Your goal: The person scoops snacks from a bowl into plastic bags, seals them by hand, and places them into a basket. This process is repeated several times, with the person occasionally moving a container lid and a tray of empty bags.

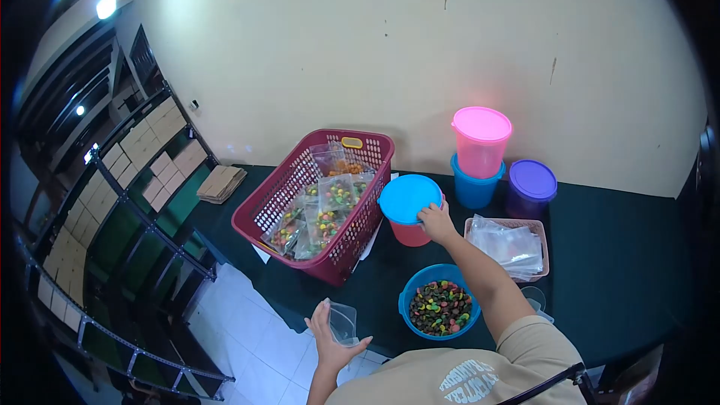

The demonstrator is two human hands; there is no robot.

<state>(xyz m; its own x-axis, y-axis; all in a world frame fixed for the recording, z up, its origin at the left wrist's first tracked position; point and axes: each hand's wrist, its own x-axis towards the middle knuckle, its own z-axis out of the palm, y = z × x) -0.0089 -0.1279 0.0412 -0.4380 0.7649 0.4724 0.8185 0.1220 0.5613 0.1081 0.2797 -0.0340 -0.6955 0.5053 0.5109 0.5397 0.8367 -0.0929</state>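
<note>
My left hand point(335, 343), low at the table's front edge, curls its fingers and thumb around a clear plastic pouch point(343, 322) with nothing visible inside. My right hand point(435, 219) reaches forward and grips the near right edge of a round blue lid point(409, 196). That lid sits on top of a pink tub point(409, 235). Below my right forearm, a blue bowl point(406, 316) holds many small multicoloured candies point(441, 307). Left of the tub, a maroon laundry basket point(352, 259) contains several clear bags point(328, 223) filled with colourful candies.
A pink-lidded tub point(482, 142) is stacked on a blue tub point(475, 189), beside a purple tub point(532, 184). A pink tray point(546, 255) carries empty clear bags point(510, 247). Brown paper bags point(221, 184) lie at the left end of the dark-covered table point(600, 270). Shelving point(150, 214) stands left.
</note>
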